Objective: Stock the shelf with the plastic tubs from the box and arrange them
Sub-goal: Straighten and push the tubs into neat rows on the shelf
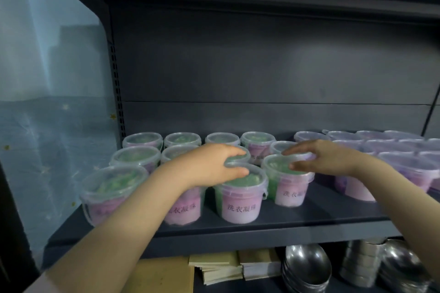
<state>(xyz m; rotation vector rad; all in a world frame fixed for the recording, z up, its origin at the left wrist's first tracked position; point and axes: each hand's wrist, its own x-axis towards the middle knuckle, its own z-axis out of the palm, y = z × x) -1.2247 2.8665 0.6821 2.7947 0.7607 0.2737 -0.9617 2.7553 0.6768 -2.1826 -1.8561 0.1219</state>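
Several clear plastic tubs with green contents and pink labels stand in rows on the dark shelf (262,226). My left hand (209,164) grips the lid rim of a front-row tub (240,200), thumb on the near side, fingers over the far edge. My right hand (326,157) holds the lid of the tub next to it on the right (289,188), thumb and fingers spread across its top. More tubs with purple contents (409,166) fill the shelf's right side.
A blue patterned curtain (47,102) hangs left of the shelf unit. Below the shelf lie stacked steel bowls (307,266), steel containers (362,261) and flat cardboard packs (221,269). The shelf's front strip before the tubs is bare.
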